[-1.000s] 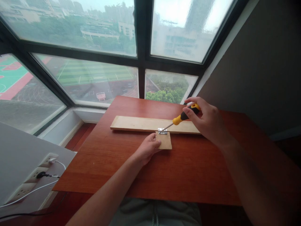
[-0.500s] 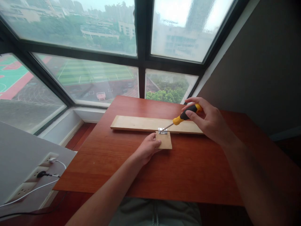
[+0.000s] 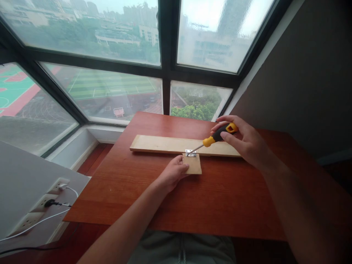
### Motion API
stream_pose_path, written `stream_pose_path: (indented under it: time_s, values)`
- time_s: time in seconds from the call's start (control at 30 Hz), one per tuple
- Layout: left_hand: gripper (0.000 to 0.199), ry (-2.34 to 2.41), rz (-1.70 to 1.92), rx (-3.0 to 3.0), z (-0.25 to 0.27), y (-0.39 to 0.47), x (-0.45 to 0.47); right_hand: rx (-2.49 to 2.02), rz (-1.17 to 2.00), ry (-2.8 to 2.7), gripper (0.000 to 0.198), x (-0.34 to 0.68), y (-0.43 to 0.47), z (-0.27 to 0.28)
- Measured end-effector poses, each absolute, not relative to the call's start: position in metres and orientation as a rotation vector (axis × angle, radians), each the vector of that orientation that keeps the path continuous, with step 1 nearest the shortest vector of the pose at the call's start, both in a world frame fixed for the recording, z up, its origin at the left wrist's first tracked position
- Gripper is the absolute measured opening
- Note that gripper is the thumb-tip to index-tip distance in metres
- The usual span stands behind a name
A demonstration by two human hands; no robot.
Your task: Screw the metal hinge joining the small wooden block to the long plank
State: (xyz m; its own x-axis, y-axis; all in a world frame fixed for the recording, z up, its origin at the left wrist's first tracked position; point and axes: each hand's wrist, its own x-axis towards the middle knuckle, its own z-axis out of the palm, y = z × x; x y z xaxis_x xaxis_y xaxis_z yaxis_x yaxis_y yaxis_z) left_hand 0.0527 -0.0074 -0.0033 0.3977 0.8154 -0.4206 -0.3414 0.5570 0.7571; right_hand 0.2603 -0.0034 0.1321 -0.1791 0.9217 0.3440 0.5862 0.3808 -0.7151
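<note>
My right hand (image 3: 244,141) grips the yellow and black handle of a screwdriver (image 3: 210,141), its shaft slanting down to the left. The tip meets a silver metal hinge (image 3: 190,153) at its lower left part. One leaf of the hinge lies on a small square wooden piece (image 3: 194,165), the other against the near edge of a long pale wooden board (image 3: 156,142). My left hand (image 3: 174,171) pinches the left side of the small piece, thumb on top and the other fingers partly hidden beneath it.
The board rests on a reddish-brown wooden table (image 3: 123,198). Large windows (image 3: 110,84) rise behind the table, and a dark wall (image 3: 299,84) stands at the right. Power sockets (image 3: 41,203) with plugged-in cables are on the low wall at the left.
The screwdriver handle has turned in my right hand, and the fingers have shifted slightly around it. My left hand and the wooden pieces stay in place.
</note>
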Motion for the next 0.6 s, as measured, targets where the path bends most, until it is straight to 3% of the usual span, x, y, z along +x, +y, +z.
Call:
stream_pose_path:
  time_s: [0.23,0.47,0.6]
  values:
    - [0.030,0.864,0.804,0.629,-0.0040,-0.0074,0.0524,-1.621,0.053,-1.851,0.033,0.2569,-0.0018,0.1292]
    - [0.029,0.870,0.804,0.620,-0.0021,-0.0075,0.0529,-1.328,0.562,-1.823,0.028,0.2652,-0.0058,0.1273]
    - [0.029,0.878,0.802,0.611,-0.0027,-0.0073,0.0526,-1.395,0.459,-1.820,0.027,0.2660,-0.0078,0.1281]
